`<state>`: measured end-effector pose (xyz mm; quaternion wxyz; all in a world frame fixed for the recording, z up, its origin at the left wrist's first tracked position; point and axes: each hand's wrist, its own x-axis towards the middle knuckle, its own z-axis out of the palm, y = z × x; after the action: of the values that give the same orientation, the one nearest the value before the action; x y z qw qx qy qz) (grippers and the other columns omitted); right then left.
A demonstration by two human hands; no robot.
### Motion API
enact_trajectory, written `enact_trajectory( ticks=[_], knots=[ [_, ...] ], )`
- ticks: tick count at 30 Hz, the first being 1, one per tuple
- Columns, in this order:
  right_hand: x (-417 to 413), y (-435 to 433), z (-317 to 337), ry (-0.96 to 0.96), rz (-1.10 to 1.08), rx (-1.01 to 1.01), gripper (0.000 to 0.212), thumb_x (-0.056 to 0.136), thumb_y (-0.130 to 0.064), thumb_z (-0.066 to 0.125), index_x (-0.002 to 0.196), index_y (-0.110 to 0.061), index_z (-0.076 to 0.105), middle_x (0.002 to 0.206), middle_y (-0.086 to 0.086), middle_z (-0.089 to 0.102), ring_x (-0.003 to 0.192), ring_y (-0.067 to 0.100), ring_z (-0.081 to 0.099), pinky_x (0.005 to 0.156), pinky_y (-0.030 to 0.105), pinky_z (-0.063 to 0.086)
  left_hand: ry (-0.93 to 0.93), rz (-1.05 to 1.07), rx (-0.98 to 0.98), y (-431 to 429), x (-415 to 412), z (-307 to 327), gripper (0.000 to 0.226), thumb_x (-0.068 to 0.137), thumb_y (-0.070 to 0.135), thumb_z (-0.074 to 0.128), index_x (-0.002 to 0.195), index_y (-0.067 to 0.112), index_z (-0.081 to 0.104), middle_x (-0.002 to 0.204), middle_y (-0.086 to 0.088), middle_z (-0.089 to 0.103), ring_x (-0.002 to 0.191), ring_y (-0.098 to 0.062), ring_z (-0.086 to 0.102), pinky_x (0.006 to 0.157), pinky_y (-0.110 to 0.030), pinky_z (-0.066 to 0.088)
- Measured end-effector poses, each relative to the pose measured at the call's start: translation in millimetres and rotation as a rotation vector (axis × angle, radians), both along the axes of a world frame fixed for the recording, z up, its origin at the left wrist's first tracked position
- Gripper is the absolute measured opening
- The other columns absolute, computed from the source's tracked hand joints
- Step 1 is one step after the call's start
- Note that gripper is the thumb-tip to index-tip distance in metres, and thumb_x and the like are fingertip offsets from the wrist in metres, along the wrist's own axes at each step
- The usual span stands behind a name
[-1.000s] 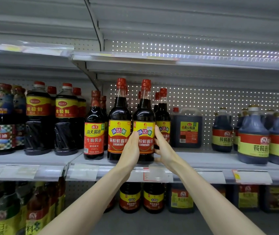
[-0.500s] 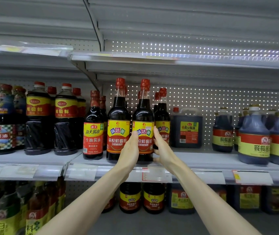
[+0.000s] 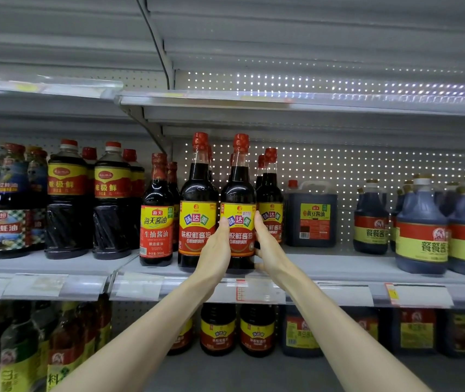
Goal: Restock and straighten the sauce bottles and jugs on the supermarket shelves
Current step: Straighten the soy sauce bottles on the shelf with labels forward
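Both hands clasp 1 red-capped soy bottle point(image 3: 238, 190), which stands upright at the front of the middle shelf point(image 3: 338, 267). The left hand point(image 3: 214, 250) wraps its left side and the right hand point(image 3: 271, 250) its right. A twin bottle point(image 3: 197, 193) stands just beside it on the left.

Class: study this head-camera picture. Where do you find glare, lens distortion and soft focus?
Head view: bright specks glint across the pegboard back panel; the wide-angle lens bows the upper shelf edge; the label on the held bottle is sharp, while the lower-shelf bottles are dim and soft.
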<state>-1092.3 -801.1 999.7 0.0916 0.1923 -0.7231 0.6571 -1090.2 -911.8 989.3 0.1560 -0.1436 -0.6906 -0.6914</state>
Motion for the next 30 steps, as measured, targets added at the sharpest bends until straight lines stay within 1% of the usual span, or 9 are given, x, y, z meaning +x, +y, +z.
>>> enact_trajectory(
  ticks=[3,6,8,11,17,22,24,26,30],
  knots=[
    [-4,2,0,-0.001,0.007,-0.021,0.052,0.102,-0.052,0.018,0.149,-0.031,0.027,0.123,-0.01,0.047,0.097,-0.003,0.047,0.091,0.023,0.036,0.009,0.003,-0.012,1,1,1,0.043,0.101,0.054,0.021,0.121,0.035,0.053,0.105,0.017,0.061,0.1,0.0,0.055,0.093,-0.027,0.037],
    [-7,4,-1,0.004,-0.002,-0.028,0.051,0.102,-0.051,0.019,0.148,-0.03,0.03,0.115,-0.014,0.051,0.092,-0.008,0.05,0.079,0.012,0.042,-0.003,0.006,-0.02,1,2,2,0.039,0.1,0.054,0.022,0.115,0.036,0.053,0.104,0.015,0.061,0.102,-0.005,0.056,0.095,-0.028,0.039],
    [-8,3,-4,0.009,-0.009,-0.022,0.051,0.102,-0.051,0.021,0.147,-0.03,0.031,0.118,-0.013,0.053,0.094,-0.008,0.051,0.069,0.011,0.044,0.003,0.006,-0.039,0,1,2,0.039,0.1,0.054,0.022,0.115,0.037,0.053,0.108,0.013,0.061,0.108,-0.008,0.057,0.097,-0.028,0.04],
    [-10,2,-6,0.013,-0.01,-0.024,0.051,0.102,-0.052,0.022,0.147,-0.031,0.033,0.127,-0.008,0.052,0.097,-0.007,0.051,0.07,0.013,0.043,0.009,-0.002,-0.033,-1,2,1,0.037,0.1,0.053,0.021,0.114,0.037,0.053,0.101,0.019,0.061,0.102,-0.004,0.057,0.093,-0.026,0.039],
    [-11,3,-6,-0.002,-0.033,-0.033,0.045,0.102,-0.052,0.022,0.14,-0.033,0.038,0.106,-0.019,0.054,0.092,-0.007,0.052,0.065,0.014,0.045,0.022,-0.019,-0.042,-2,3,2,0.036,0.101,0.052,0.02,0.111,0.039,0.052,0.098,0.021,0.058,0.093,0.005,0.054,0.083,-0.021,0.037],
    [-9,4,-3,-0.016,-0.031,-0.034,0.05,0.102,-0.052,0.022,0.145,-0.03,0.035,0.118,-0.009,0.051,0.09,-0.006,0.05,0.076,0.018,0.041,0.021,-0.016,-0.04,-2,3,2,0.036,0.101,0.052,0.02,0.112,0.037,0.05,0.097,0.02,0.057,0.088,0.006,0.051,0.089,-0.027,0.035],
    [-4,5,-1,-0.022,-0.031,-0.021,0.05,0.102,-0.05,0.022,0.146,-0.029,0.035,0.115,-0.01,0.05,0.089,-0.005,0.049,0.072,0.017,0.042,-0.001,-0.021,-0.018,-4,5,5,0.034,0.101,0.052,0.021,0.112,0.035,0.048,0.099,0.017,0.056,0.088,0.004,0.051,0.09,-0.028,0.035],
    [1,6,3,-0.013,-0.044,0.013,0.05,0.103,-0.049,0.022,0.148,-0.029,0.032,0.121,-0.009,0.05,0.099,-0.001,0.051,0.073,0.015,0.042,-0.008,-0.026,-0.014,-6,8,7,0.032,0.102,0.051,0.023,0.112,0.034,0.047,0.1,0.016,0.056,0.089,0.002,0.051,0.09,-0.029,0.035],
    [11,16,8,0.041,-0.1,0.04,0.057,0.1,-0.053,0.03,0.153,-0.032,0.022,0.154,-0.003,0.034,0.138,0.017,0.036,0.1,0.032,0.033,0.039,-0.016,-0.102,-10,18,7,0.035,0.102,0.05,0.026,0.119,0.034,0.052,0.109,0.019,0.06,0.099,0.003,0.053,0.087,-0.024,0.036]
  ],
)
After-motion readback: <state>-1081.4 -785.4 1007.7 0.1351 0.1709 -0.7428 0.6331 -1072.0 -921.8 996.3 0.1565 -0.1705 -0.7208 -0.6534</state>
